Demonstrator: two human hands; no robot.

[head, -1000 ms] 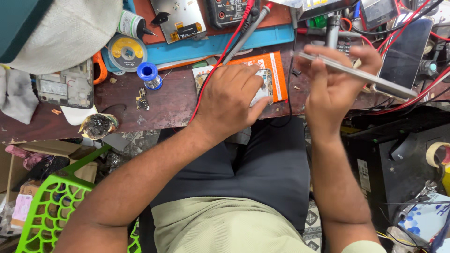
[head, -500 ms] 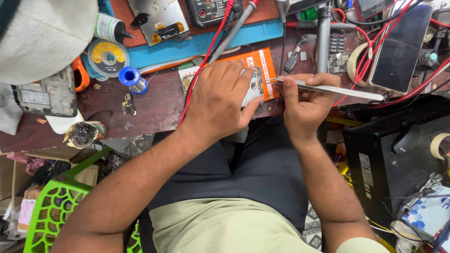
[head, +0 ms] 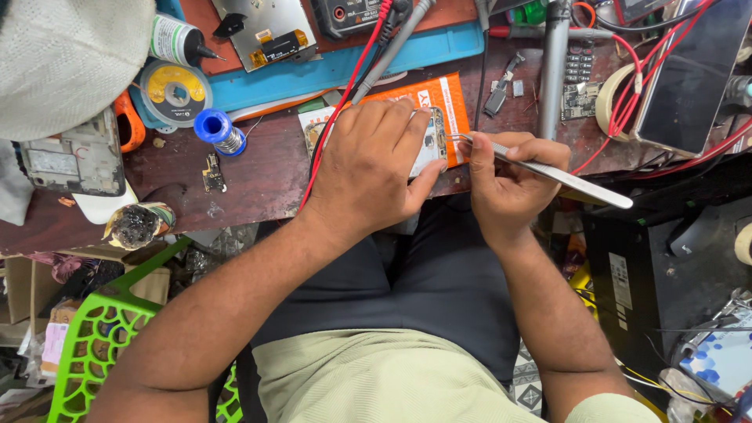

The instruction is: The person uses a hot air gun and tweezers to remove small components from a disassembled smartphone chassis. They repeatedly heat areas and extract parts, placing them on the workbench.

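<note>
- Head view: the left hand (head: 368,168) lies flat and spread over a small opened phone (head: 433,141), pressing it onto an orange box (head: 450,106) at the desk's near edge.
- The right hand (head: 509,184) is closed in a pinch around metal tweezers (head: 548,171); their tips point toward 9 o'clock and touch the phone's right side.
- Whether the tips hold any part is too small to tell.
- A red probe lead (head: 345,102) runs under the left wrist from 12 o'clock; a blue solder spool (head: 215,129) sits at 9 o'clock.
- Risk, as I judge it: the tips could skid across the board if the left hand shifts, and the lead could snag.
</note>
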